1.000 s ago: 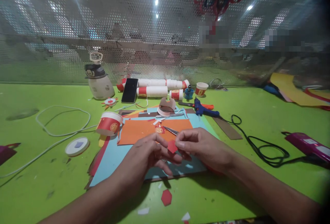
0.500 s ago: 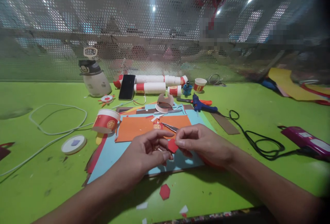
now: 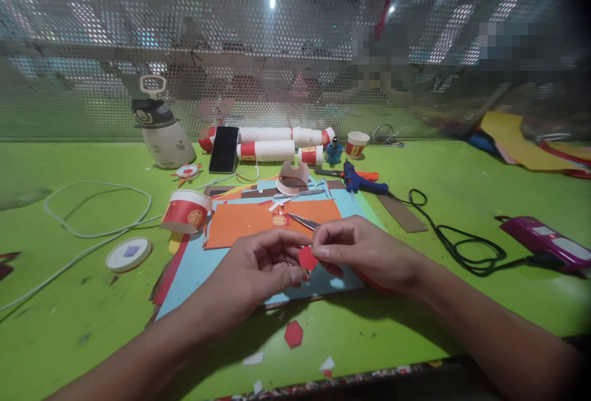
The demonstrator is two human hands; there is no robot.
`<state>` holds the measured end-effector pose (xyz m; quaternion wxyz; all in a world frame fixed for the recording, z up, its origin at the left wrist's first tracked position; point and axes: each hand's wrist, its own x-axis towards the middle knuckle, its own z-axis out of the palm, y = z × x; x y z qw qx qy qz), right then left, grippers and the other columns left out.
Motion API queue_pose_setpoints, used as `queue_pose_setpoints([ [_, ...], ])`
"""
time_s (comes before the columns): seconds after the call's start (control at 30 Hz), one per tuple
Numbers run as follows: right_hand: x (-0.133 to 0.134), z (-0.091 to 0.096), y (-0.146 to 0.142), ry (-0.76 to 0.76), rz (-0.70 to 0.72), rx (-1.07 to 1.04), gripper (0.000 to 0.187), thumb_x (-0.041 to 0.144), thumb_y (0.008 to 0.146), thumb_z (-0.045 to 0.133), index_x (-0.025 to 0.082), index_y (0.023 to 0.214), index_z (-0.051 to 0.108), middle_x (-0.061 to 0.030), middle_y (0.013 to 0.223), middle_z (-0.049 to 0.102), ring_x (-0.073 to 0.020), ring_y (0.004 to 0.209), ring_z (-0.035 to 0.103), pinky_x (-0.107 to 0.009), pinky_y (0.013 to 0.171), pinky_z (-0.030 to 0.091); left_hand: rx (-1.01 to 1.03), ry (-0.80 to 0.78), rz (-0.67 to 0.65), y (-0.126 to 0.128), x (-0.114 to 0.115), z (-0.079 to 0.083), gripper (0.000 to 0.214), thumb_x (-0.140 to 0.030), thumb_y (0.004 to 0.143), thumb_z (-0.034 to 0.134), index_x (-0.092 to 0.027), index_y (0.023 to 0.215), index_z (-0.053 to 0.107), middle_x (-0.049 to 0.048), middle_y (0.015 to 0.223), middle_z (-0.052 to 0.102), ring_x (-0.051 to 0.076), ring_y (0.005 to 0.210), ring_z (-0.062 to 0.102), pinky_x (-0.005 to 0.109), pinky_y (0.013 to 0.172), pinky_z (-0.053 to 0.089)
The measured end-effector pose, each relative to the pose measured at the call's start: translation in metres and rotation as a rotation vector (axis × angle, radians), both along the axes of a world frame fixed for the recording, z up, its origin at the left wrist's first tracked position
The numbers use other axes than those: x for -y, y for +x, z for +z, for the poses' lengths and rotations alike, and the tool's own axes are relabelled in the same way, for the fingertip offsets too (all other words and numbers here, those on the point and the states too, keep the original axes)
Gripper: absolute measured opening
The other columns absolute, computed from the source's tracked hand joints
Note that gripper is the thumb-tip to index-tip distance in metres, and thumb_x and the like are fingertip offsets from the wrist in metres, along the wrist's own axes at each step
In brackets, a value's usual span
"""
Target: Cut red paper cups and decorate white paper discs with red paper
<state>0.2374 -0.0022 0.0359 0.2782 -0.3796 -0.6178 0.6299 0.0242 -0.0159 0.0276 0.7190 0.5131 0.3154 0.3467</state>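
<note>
My right hand (image 3: 353,252) pinches a small red paper hexagon (image 3: 308,258) between thumb and forefinger. On the hexagon's left side, the curled fingers and thumb of my left hand (image 3: 270,262) close around its edge; some of these fingertips are hidden. Scissors (image 3: 302,221) show their pointed blades beyond my right hand, while a bit of red shows beneath its palm. Below my hands lies light blue paper (image 3: 194,284) with an orange sheet (image 3: 240,222) on top. A second red hexagon (image 3: 293,334) rests on the green table nearer me.
A red-and-white paper cup (image 3: 186,211) and a round white lid (image 3: 128,254) stand left. Behind are a phone (image 3: 224,149), stacked cups (image 3: 266,151) and a bottle (image 3: 162,136). A blue glue gun (image 3: 364,180) trails a black cord rightward. White scraps (image 3: 253,359) lie near the front edge.
The whole view has shifted slightly, with table objects appearing a little higher and further left. Both hands stay at the red hexagon, which has turned slightly.
</note>
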Motion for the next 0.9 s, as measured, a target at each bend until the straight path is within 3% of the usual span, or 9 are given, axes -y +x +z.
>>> queue_pose_setpoints([
  [0.27, 0.002, 0.004, -0.002, 0.007, -0.017, 0.049, 0.02, 0.034, 0.085, 0.068, 0.015, 0.077, 0.062, 0.0046, 0.06, 0.054, -0.0085, 0.056, 0.046, -0.023, 0.056, 0.036, -0.109, 0.058, 0.084, 0.001, -0.002, 0.0, 0.009, -0.027, 0.083, 0.07, -0.018, 0.085, 0.07, -0.0025, 0.069, 0.066, 0.009, 0.064, 0.059, 0.02, 0.065, 0.046],
  [0.37, 0.002, 0.004, -0.005, -0.007, -0.023, 0.06, 0.021, 0.034, 0.084, 0.068, 0.015, 0.076, 0.062, 0.0051, 0.058, 0.053, -0.0084, 0.055, 0.045, -0.022, 0.055, 0.036, -0.133, 0.034, 0.108, 0.002, -0.004, -0.001, 0.012, -0.025, 0.076, 0.076, -0.016, 0.076, 0.069, -0.0023, 0.064, 0.065, 0.009, 0.058, 0.057, 0.02, 0.06, 0.045],
  [0.47, 0.001, 0.001, -0.007, -0.013, -0.041, 0.055, 0.023, 0.035, 0.084, 0.067, 0.015, 0.075, 0.062, 0.0042, 0.058, 0.055, -0.0086, 0.054, 0.047, -0.023, 0.055, 0.039, -0.111, -0.009, 0.136, 0.002, -0.004, -0.003, 0.014, -0.024, 0.072, 0.079, -0.016, 0.078, 0.07, -0.0016, 0.062, 0.066, 0.01, 0.059, 0.059, 0.021, 0.061, 0.046],
  [0.63, 0.002, -0.001, -0.012, 0.023, -0.09, 0.03, 0.026, 0.039, 0.085, 0.065, 0.014, 0.078, 0.063, 0.0009, 0.066, 0.059, -0.0103, 0.059, 0.052, -0.025, 0.059, 0.044, -0.022, -0.11, 0.344, 0.002, -0.004, -0.007, 0.027, -0.027, 0.07, 0.082, -0.018, 0.094, 0.074, -0.0001, 0.071, 0.07, 0.012, 0.067, 0.063, 0.022, 0.067, 0.049],
  [0.77, 0.007, 0.003, -0.022, 0.022, -0.167, 0.055, 0.023, 0.034, 0.075, 0.073, 0.014, 0.077, 0.064, 0.0015, 0.067, 0.06, -0.0094, 0.059, 0.05, -0.024, 0.058, 0.041, -0.049, -0.096, 0.391, 0.004, -0.006, -0.005, 0.027, -0.029, 0.067, 0.083, -0.017, 0.091, 0.076, 0.002, 0.071, 0.073, 0.013, 0.07, 0.064, 0.023, 0.069, 0.05],
  [0.9, 0.01, 0.004, -0.027, 0.057, -0.226, 0.035, 0.023, 0.035, 0.075, 0.073, 0.015, 0.071, 0.063, 0.0037, 0.058, 0.056, -0.0092, 0.056, 0.046, -0.023, 0.055, 0.037, -0.062, -0.096, 0.411, 0.006, -0.005, -0.003, 0.027, -0.028, 0.062, 0.086, -0.018, 0.086, 0.077, 0.0022, 0.071, 0.074, 0.014, 0.066, 0.065, 0.023, 0.067, 0.051],
])
